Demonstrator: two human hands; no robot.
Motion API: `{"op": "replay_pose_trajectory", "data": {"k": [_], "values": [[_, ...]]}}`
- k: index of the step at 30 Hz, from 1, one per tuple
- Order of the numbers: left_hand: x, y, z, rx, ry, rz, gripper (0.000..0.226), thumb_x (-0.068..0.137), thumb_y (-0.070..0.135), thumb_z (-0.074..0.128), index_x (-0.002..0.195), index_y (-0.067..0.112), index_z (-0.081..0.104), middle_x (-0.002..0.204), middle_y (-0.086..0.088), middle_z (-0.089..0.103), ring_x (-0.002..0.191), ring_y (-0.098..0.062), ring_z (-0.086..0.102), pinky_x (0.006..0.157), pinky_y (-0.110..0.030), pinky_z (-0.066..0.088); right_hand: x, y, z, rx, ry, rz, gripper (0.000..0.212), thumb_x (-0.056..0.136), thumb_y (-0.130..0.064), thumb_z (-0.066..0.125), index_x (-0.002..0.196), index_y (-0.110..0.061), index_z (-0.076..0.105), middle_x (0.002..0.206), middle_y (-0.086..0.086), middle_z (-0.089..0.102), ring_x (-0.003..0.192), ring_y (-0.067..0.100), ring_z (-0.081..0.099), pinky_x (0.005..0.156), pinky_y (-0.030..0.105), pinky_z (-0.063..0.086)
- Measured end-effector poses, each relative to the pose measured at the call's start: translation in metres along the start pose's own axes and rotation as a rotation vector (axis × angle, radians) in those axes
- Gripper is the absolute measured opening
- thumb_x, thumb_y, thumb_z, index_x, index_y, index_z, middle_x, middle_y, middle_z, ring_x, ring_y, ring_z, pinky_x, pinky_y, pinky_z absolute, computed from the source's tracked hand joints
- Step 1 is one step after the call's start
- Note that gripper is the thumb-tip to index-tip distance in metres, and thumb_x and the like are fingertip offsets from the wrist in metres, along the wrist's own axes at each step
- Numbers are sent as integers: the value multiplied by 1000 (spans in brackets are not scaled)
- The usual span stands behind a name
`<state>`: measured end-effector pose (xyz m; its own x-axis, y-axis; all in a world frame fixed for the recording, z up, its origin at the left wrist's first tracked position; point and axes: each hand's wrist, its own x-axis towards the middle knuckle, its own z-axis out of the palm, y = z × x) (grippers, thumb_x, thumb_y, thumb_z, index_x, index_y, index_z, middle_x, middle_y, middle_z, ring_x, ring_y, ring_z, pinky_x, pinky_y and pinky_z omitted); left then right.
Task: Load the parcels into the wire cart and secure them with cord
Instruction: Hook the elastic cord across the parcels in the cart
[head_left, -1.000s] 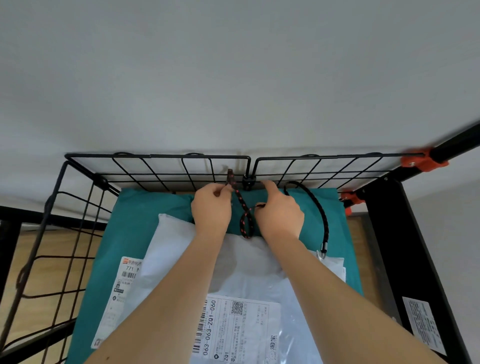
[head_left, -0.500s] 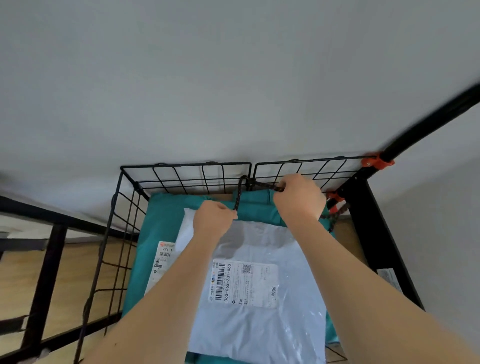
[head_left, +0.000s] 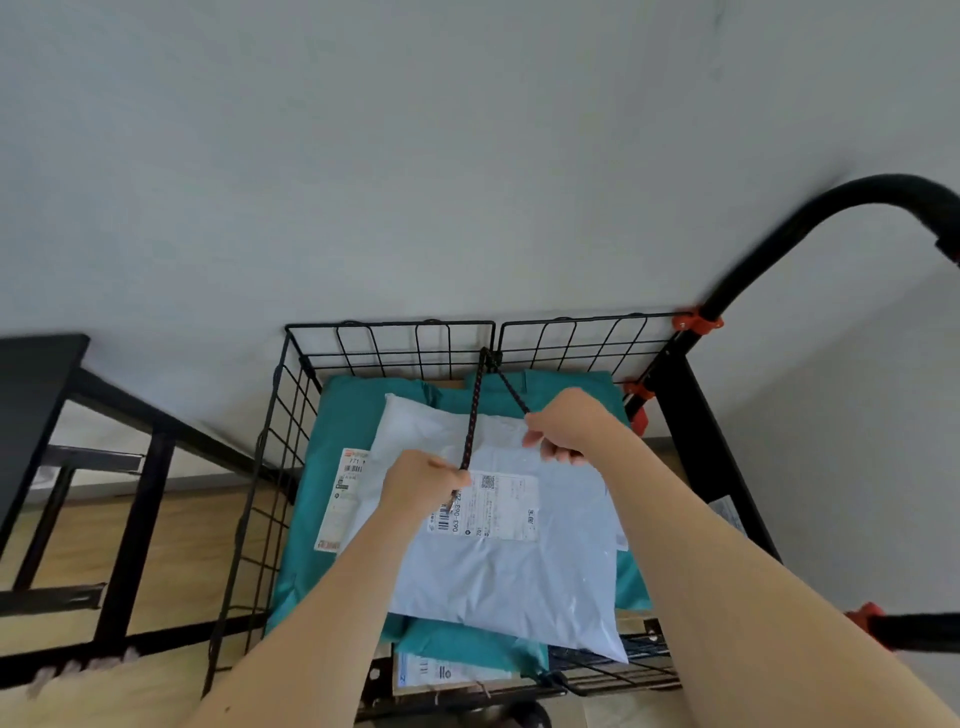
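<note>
Several parcels fill the wire cart (head_left: 270, 467), a pale grey parcel (head_left: 519, 582) atop a teal parcel (head_left: 332, 441), with a black frame (head_left: 130, 519) at its left and its curved handle (head_left: 779, 244) at right. Both forearms (head_left: 322, 623) cross the load, covering part of the label (head_left: 501, 506); the left hand (head_left: 421, 483) pinches one strand of the cord (head_left: 472, 415), the right hand (head_left: 571, 426) grips the other, both running from the far wall.

Both bare forearms reach forward. The left hand (head_left: 423, 480) pinches one strand of the cord (head_left: 471, 426). The right hand (head_left: 569, 426), just right of that cord, grips its other strand with curled fingers.
</note>
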<state>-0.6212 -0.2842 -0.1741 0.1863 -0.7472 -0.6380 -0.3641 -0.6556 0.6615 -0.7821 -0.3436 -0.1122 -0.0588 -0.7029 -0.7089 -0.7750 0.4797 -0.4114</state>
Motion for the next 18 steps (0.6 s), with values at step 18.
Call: {"op": "replay_pose_trajectory", "data": {"k": [18], "values": [[-65,-71,36,206,-371,-140,6,84,12,70,79,8,68,67,-5,70,58,-6,66,52,-14,49,-20,91,64,-140,-578,-13,10,89,-12,63,90,-8,72,95,11,71,63,10,60,81,23,55]]}}
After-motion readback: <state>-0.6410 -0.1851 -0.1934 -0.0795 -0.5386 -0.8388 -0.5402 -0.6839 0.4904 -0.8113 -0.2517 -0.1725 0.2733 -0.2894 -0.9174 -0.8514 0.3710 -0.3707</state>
